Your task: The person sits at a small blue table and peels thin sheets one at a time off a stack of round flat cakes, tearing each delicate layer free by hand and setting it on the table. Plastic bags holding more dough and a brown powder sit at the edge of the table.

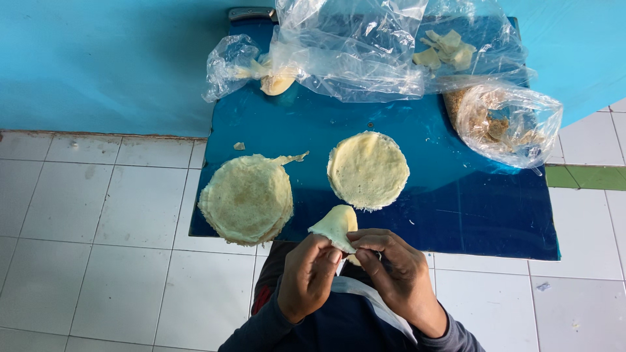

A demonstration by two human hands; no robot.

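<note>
I see a folded wrapper (336, 226), pale yellow and roughly triangular, pinched between both hands just above the near edge of the desk (456, 208). My left hand (308, 277) grips its lower left corner with thumb and fingertips closed on it; my right hand (391, 264) clamps the lower right corner the same way, so the 2 hands meet under the piece and its rounded top points away from me.

Just beyond it, a single round wrapper (368, 171) lies flat on the glossy blue surface. To the left sits a stack of wrappers (246, 199), thicker, overhanging the desk's near-left edge, with a torn strip trailing off its top right. A small crumb (239, 146) lies just above that stack.

Along the far edge are 3 clear plastic bags: a small bag (238, 65) on the left holding a few pale pieces, a large crumpled bag (365, 45) in the middle with yellowish scraps at its right end, and a bag of brown filling (505, 120) on the right.

White floor tiles (98, 208) surround the desk, and a blue wall (98, 58) rises behind.
</note>
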